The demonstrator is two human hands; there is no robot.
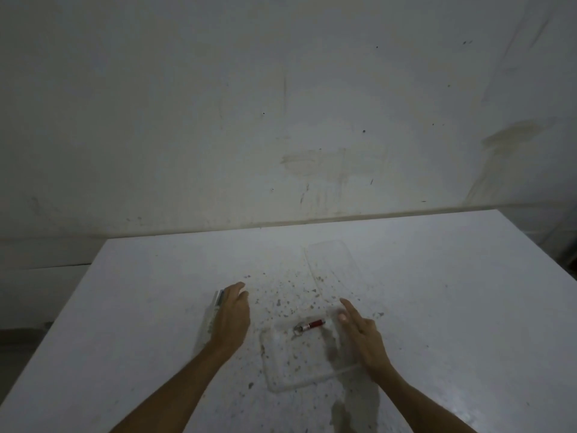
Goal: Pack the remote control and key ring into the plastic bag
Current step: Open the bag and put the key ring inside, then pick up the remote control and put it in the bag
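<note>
A clear plastic bag (293, 367) lies flat on the white table in front of me. A red key ring with a metal loop (309, 325) lies at the bag's far end; whether it is inside or on top I cannot tell. My right hand (362, 335) rests on the bag's right edge, fingers spread and pointing away from me. A white remote control (213, 310) lies to the left, partly hidden under my left hand (232, 314), which lies over it with fingers curved along its side. Whether the left hand grips the remote is unclear.
A second clear plastic bag (335, 267) lies flat farther back, right of centre. The white table (125, 307) is speckled with brown stains around the bags. A stained wall (281, 120) rises behind the table's far edge.
</note>
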